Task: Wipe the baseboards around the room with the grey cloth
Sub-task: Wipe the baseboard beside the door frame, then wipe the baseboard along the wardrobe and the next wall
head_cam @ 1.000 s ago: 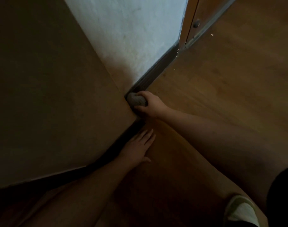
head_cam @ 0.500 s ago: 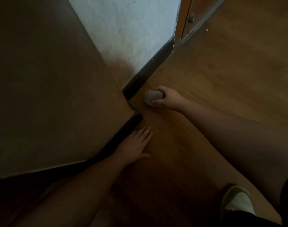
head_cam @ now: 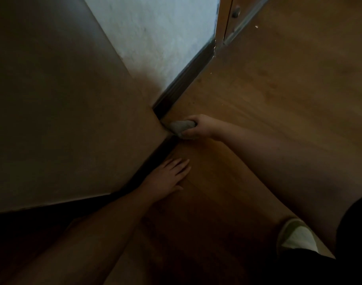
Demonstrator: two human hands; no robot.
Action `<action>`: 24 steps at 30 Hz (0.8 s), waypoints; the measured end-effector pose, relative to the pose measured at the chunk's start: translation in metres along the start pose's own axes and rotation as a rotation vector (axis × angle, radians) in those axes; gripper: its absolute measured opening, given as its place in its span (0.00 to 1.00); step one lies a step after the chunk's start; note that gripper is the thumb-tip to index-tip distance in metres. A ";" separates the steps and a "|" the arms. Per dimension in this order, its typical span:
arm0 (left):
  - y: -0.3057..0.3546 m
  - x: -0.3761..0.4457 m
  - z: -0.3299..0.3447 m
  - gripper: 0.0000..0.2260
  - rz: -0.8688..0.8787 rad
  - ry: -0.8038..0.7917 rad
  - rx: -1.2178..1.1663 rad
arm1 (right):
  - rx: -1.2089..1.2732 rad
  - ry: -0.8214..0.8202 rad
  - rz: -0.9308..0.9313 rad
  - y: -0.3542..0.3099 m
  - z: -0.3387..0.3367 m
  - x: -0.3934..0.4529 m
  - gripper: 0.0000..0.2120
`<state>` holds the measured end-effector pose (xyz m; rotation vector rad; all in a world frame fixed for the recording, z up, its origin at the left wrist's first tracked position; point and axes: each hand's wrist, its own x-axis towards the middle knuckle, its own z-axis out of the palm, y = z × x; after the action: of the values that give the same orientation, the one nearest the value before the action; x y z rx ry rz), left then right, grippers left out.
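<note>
Dim wooden floor (head_cam: 268,89) meets a dark baseboard (head_cam: 182,83) at an outer wall corner, where a bunched grey cloth (head_cam: 181,126) is gripped by the right hand (head_cam: 198,127). Being soft, light and easily squashed, it is judged best held bunched. The left hand (head_cam: 167,177) is laid flat, fingers spread.

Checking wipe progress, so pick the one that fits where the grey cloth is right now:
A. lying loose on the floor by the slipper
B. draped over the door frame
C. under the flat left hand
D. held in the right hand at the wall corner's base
D: the right hand grips the bunched grey cloth against the foot of the protruding wall corner, while the left hand lies flat on the floor.
</note>
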<state>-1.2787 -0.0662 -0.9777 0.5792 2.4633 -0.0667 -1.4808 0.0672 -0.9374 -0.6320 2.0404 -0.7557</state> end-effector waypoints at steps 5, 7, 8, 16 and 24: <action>-0.001 -0.002 -0.008 0.32 0.002 -0.024 0.043 | -0.060 -0.072 0.000 0.016 -0.012 -0.015 0.24; 0.000 -0.003 -0.013 0.32 0.007 -0.073 0.056 | -0.112 -0.038 0.042 0.026 -0.017 -0.023 0.25; 0.000 -0.005 -0.018 0.31 0.008 -0.091 0.075 | -0.121 0.007 0.058 0.030 -0.020 -0.029 0.25; 0.004 -0.068 -0.095 0.06 -0.086 0.157 -0.116 | 0.013 0.384 0.083 0.010 -0.038 -0.129 0.23; 0.046 -0.161 -0.226 0.19 -0.149 0.316 -0.247 | 0.210 0.686 0.217 -0.070 -0.078 -0.270 0.24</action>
<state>-1.2660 -0.0471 -0.6972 0.3166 2.7613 0.2864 -1.3978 0.2213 -0.7069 -0.0116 2.5354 -1.1437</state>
